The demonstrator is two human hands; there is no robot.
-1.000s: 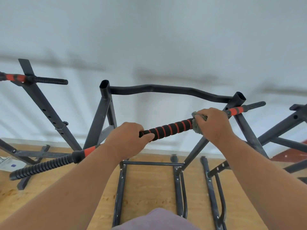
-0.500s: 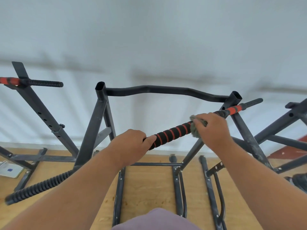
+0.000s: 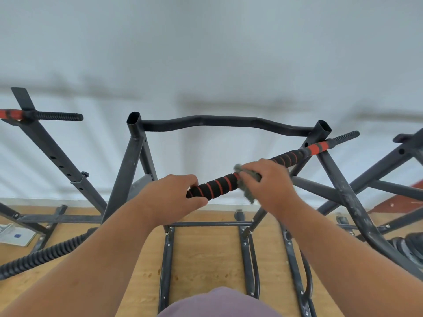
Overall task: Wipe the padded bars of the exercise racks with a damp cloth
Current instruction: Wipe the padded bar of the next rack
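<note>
Left hand grips padded bar steady; right hand clasps damp cloth around foam: best wrap fully, twist while sliding along.

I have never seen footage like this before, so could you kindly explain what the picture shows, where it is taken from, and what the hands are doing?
There is no machine here: a person wears a camera on the head, looking forward and down at their own arms. The left hand grips a padded bar, black foam with red rings, steadying it. The right hand holds a grey cloth wrapped against the same bar. The bar belongs to a black metal exercise rack standing on a wooden floor. Similar racks stand at either side.
</note>
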